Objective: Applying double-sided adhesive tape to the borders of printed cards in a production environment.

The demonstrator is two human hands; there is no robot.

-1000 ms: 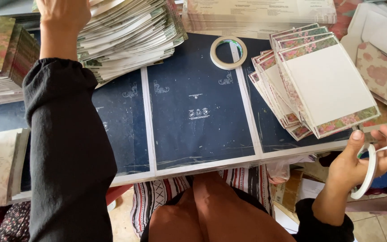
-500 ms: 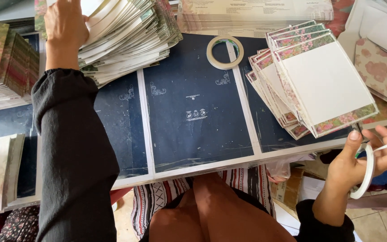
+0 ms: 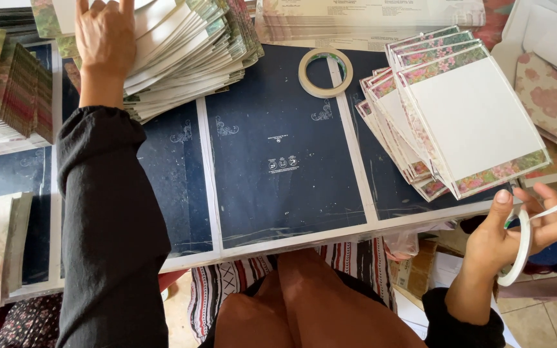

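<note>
- The roll of tape (image 3: 516,252) stands on edge below the table's near right corner, seen almost edge-on; its loose end runs up and to the right.
- The right hand (image 3: 525,225) is raised off the table (image 3: 278,212), wrist bent, fingers curled around the roll and pinching the strip.
- The left hand (image 3: 104,40) reaches far forward, sleeve stretched out, fingers spread flat on the stack of cards (image 3: 188,51).
</note>
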